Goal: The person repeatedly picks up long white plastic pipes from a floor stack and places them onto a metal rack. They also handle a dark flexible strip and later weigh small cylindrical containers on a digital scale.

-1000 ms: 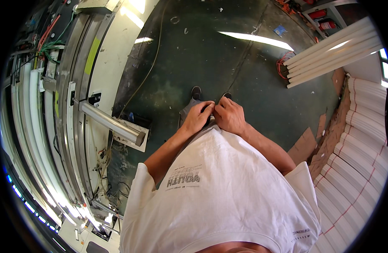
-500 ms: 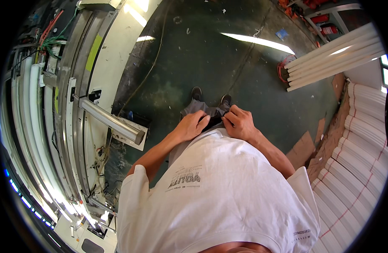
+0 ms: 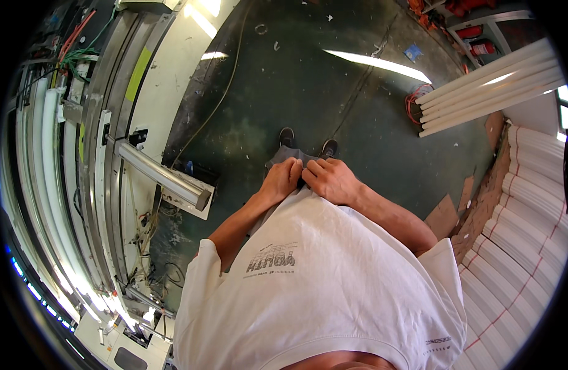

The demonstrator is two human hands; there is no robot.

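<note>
At my waist, just below the hem of my white T-shirt (image 3: 339, 259), both hands are closed close together. My left hand (image 3: 282, 180) has its fingers curled in on the front of my grey trousers (image 3: 284, 154). Beside it, my right hand (image 3: 332, 181) pinches the same waist area with its fingers bent over. The hands themselves cover most of the fabric between the fingers. Beyond them my dark shoes (image 3: 329, 148) stand on the green floor (image 3: 358, 123).
A long machine (image 3: 114, 154) with metal rails runs along the left, and a metal roller (image 3: 163, 174) juts out from it. White tubes (image 3: 490, 86) stick out at the upper right. Stacked white lengths (image 3: 512, 246) line the right, with cardboard (image 3: 443, 217) beside them. A cable (image 3: 225, 92) crosses the floor.
Both hands have come together at the front of the waist; the right moved left and the dark gap between them has closed up. My elbows have shifted slightly.
</note>
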